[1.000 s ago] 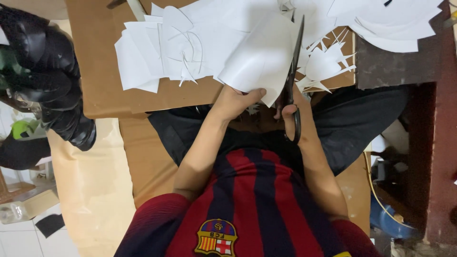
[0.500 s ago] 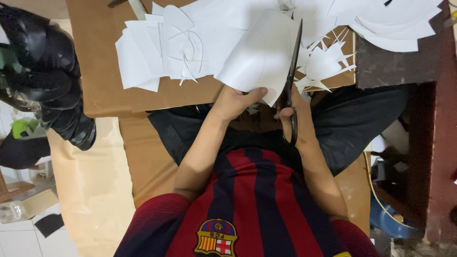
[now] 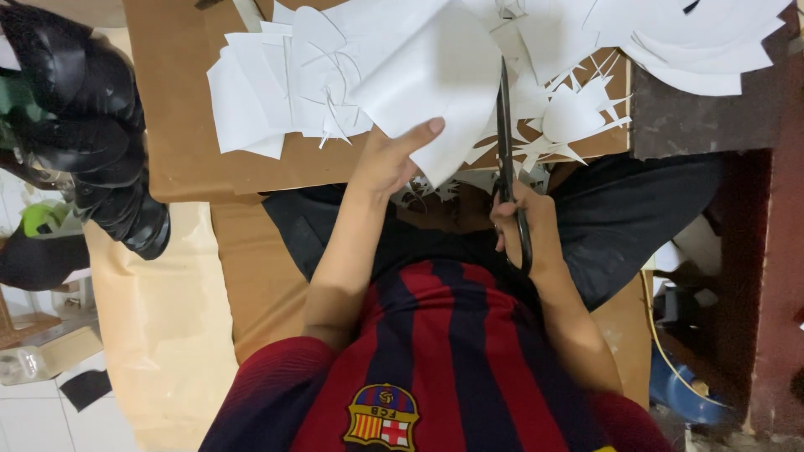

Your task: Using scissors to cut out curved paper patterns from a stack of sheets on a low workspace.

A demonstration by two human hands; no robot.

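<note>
Scissors (image 3: 505,142) in the right hand (image 3: 519,224), black, blades pointing away from the body and lying along the right edge of a white sheet (image 3: 435,84). I see the right hand's fingers curled closed through the handles. The blades look nearly together, though I cannot tell whether they bite the sheet or only lie against its edge.

Left hand (image 3: 387,159) grips the near edge of the same sheet, thumb stretched up over its face, the other fingers hidden underneath. The sheet is lifted and tilted above a brown board (image 3: 180,125).

On the board, left of the held sheet, a loose pile of white cut pieces (image 3: 268,92), overlapping, some with curved slits. Right of the scissors, small spiky white offcuts (image 3: 569,117). Further right, larger white sheets (image 3: 695,42) hang over a dark brown surface (image 3: 695,117).

Top left, a heap of glossy black items (image 3: 84,109), shape unclear. Below it something bright green (image 3: 38,219), partly covered. Tan paper (image 3: 159,335) spreads at lower left. Bottom left corner, a flat beige box (image 3: 63,351), a clear bottle (image 3: 21,364) just beside it, and a black patch (image 3: 84,389) on white tile. No label readable on any of them.

Striped red and dark blue shirt (image 3: 444,351) fills the bottom of the view, with a shield-shaped badge (image 3: 383,416) in yellow, red and blue.
</note>
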